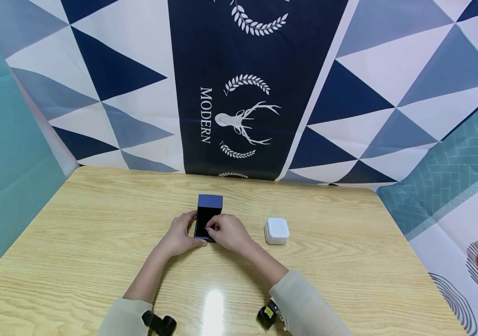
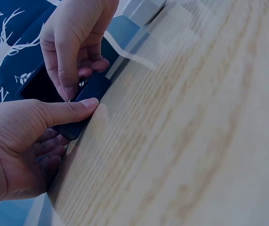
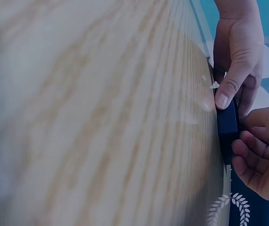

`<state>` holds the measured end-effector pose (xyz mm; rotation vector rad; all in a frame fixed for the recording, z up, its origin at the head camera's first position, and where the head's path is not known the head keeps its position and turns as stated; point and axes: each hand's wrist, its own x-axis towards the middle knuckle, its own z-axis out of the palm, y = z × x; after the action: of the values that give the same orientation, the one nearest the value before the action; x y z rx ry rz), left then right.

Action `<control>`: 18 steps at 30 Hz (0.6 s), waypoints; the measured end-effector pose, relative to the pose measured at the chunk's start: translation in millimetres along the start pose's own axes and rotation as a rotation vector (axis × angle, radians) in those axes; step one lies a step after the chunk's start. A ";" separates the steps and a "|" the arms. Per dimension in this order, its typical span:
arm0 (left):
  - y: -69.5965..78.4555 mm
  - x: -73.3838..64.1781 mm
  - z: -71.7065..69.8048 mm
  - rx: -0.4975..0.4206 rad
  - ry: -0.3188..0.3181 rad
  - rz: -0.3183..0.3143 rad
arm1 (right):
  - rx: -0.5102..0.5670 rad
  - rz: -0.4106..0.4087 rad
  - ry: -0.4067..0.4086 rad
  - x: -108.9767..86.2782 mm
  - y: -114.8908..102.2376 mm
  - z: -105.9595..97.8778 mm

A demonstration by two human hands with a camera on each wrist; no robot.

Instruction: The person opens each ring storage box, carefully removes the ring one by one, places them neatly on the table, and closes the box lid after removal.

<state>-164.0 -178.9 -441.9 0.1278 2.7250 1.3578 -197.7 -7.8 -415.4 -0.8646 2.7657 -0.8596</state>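
A small dark blue hinged box (image 1: 210,201) stands on the table with its lid raised and its black inside facing me. My left hand (image 1: 178,236) steadies it, the thumb along the front edge and the other fingers at the left side. In the left wrist view that thumb (image 2: 73,110) lies across the box's front wall. My right hand (image 1: 231,232) reaches over the lower half, with thumb and forefinger pinched together just inside. A tiny shiny thing (image 2: 69,100) glints at those fingertips, mostly hidden; its kind I cannot tell. From the right wrist, the box's front (image 3: 228,127) shows between both hands.
A white rounded cube-shaped case (image 1: 277,230) sits on the wooden table (image 1: 75,242) to the right of my right hand. Behind the table's far edge hangs a patterned cloth (image 1: 239,93). Black wrist cameras (image 1: 160,323) are strapped near both sleeves.
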 end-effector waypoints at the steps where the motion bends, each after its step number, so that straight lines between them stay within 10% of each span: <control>1: 0.3 -0.3 0.1 -0.002 0.000 -0.003 | -0.001 0.001 0.000 0.1 -0.1 0.1; 18: 0.2 -1.5 1.6 -0.025 0.006 0.006 | -0.005 0.000 -0.009 -1.4 2.6 -0.1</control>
<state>-162.4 -177.6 -442.6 0.1310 2.7138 1.3949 -197.8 -5.2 -416.8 -0.8669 2.7609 -0.8470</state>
